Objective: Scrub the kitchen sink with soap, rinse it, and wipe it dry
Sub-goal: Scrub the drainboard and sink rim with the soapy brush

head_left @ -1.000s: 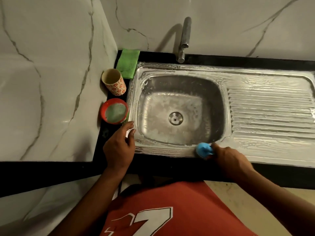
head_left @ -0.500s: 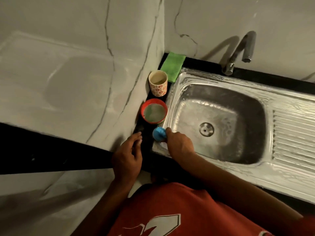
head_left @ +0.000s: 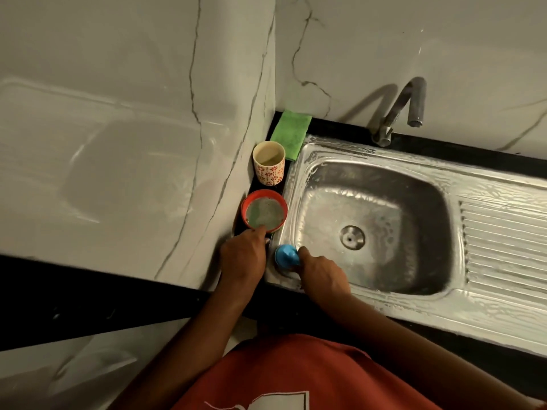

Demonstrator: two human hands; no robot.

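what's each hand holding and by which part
Right hand grips the blue scrubber by its right side. Left hand touches the red bowl at its near rim; grip cannot be told.

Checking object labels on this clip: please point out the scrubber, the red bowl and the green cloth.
scrubber point(head_left: 285, 255), head view, on its blue top.
red bowl point(head_left: 244, 209), head view, on its left rim.
green cloth point(head_left: 291, 131), head view, on its middle.

The sink basin point(head_left: 370, 202) and ribbed drainboard point(head_left: 503, 247) lie open from above. A red bowl point(head_left: 243, 208), patterned cup point(head_left: 268, 170) and green cloth point(head_left: 291, 133) crowd the narrow strip against the marble wall point(head_left: 148, 143); the faucet point(head_left: 396, 110) stands behind the back rim.
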